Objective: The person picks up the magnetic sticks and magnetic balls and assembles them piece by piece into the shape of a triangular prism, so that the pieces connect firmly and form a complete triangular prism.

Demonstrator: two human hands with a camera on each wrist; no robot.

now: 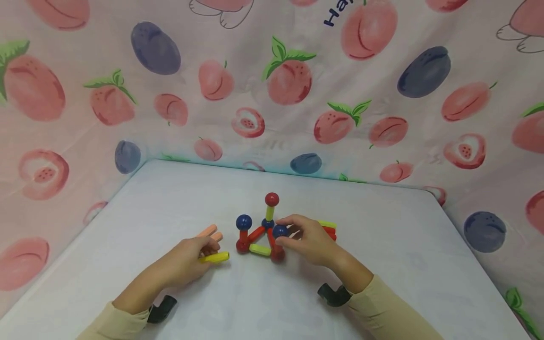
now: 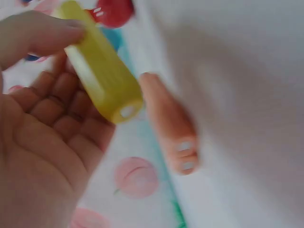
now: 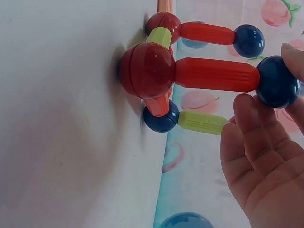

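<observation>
A triangular frame of rods and balls stands mid-table, with red balls (image 1: 242, 246) at its two front corners and a blue ball at the back. A yellow-green rod (image 1: 260, 250) joins the front corners. Each corner bears an upright rod topped by a ball. My right hand (image 1: 312, 241) pinches the blue ball (image 3: 278, 81) on top of the right upright, a red rod (image 3: 216, 74) that meets the red corner ball (image 3: 147, 70). Left of the frame, my left hand (image 1: 187, 262) holds a yellow rod (image 2: 102, 64) between thumb and fingers, apart from the frame.
Two orange rods (image 1: 207, 231) lie just beyond my left hand. A yellow-green rod (image 1: 327, 224) and red rods (image 1: 330, 233) lie behind my right hand, partly hidden by it. A fruit-printed cloth (image 1: 272, 137) hangs behind the white table (image 1: 238, 302).
</observation>
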